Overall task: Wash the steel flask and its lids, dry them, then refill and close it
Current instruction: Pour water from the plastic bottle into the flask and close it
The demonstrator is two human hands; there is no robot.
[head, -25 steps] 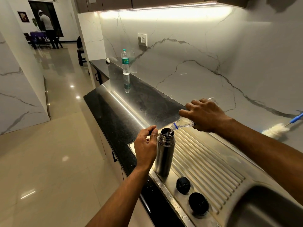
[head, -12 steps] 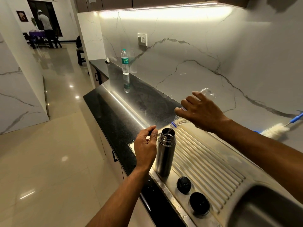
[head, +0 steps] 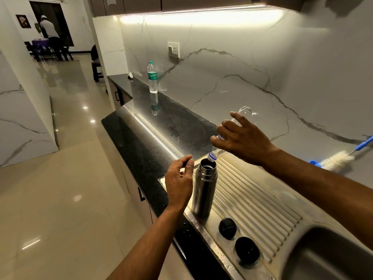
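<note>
In the head view, we are refilling the steel flask, which is standing upright and uncapped on the ribbed draining board of the sink, at the table's front edge. Our right hand is gripping a clear plastic bottle, tilted steeply so its neck is pointing down just above the flask's mouth. Our left hand is hovering just beside the flask with fingers loosely curled, seemingly not holding it; whether the palm is touching the wall we cannot tell.

The two black lids are lying nearer to us than the left hand, on the draining board's flat rim, the larger lid closest.

We are judging the risks like this: the bottle's neck is sitting at the rim's far side, so any wobble would be sending water down the outside. The flask is tall and narrow on a ridged surface, and with the left hand not bracing it, a nudge from the bottle could be tipping it. Overfilling is another danger, since the water level is hidden.
</note>
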